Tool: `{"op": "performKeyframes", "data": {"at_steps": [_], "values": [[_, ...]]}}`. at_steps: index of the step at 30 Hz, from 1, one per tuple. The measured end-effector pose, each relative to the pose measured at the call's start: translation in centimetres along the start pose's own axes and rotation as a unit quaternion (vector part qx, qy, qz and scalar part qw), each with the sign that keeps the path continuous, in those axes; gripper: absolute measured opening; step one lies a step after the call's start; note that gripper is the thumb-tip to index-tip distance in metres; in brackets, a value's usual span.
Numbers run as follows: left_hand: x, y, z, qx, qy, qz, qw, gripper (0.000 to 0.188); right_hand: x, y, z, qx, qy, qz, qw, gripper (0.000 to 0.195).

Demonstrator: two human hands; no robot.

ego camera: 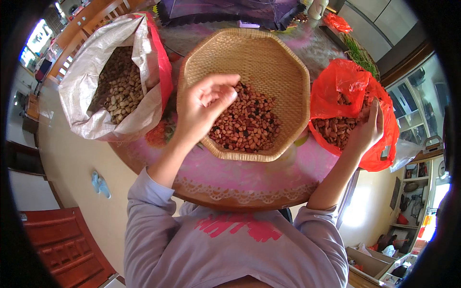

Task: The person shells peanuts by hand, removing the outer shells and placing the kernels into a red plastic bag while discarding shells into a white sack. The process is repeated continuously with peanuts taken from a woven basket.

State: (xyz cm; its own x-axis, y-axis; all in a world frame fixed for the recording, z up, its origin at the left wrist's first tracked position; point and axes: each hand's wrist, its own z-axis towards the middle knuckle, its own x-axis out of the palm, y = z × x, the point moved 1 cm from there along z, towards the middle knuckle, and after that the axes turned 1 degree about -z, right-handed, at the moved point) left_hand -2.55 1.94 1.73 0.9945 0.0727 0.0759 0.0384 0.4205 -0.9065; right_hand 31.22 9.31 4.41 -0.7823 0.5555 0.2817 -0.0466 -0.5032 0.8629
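My left hand (210, 99) is over the left side of an octagonal woven basket (219, 46), its fingers curled and the thumb near the forefinger; whether something small is between them cannot be told. Shelled peanuts (248, 122), mostly reddish with some dark ones, lie in the lower part of the basket. My right hand (367, 126) reaches over a red plastic bag (383, 154), its fingertips at the pieces inside. The bag holds brown peanut shells (335, 131). At the left, an open white woven sack (83, 82) with a red side holds unshelled peanuts (124, 90).
A round table with a pink patterned cover (223, 172) bears all these. Behind the basket is a purple cover with a dark ruffled edge (230, 10). Green stalks (360, 54) and a smaller red bag (338, 23) lie at the back right. Blue slippers (101, 184) are on the floor.
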Motion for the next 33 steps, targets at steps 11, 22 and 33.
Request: {"op": "performKeyframes", "data": {"at_steps": [11, 22, 33], "values": [[-18.6, -1.8, 1.1, 0.058, -0.249, 0.285, 0.924, 0.031, 0.3, -0.1, -0.5, -0.039, -0.024, 0.055, 0.997, 0.032], [-20.4, 0.1, 3.5, -0.059, 0.076, 0.588, 0.803, 0.051, 1.0, -0.5, -1.2, -0.044, 0.027, 0.04, 0.998, 0.026], [-19.9, -5.5, -0.1, -0.132, 0.017, 0.519, 0.844, 0.02, 1.1, -0.1, -1.5, -0.045, 0.037, 0.027, 0.998, 0.027]]}}
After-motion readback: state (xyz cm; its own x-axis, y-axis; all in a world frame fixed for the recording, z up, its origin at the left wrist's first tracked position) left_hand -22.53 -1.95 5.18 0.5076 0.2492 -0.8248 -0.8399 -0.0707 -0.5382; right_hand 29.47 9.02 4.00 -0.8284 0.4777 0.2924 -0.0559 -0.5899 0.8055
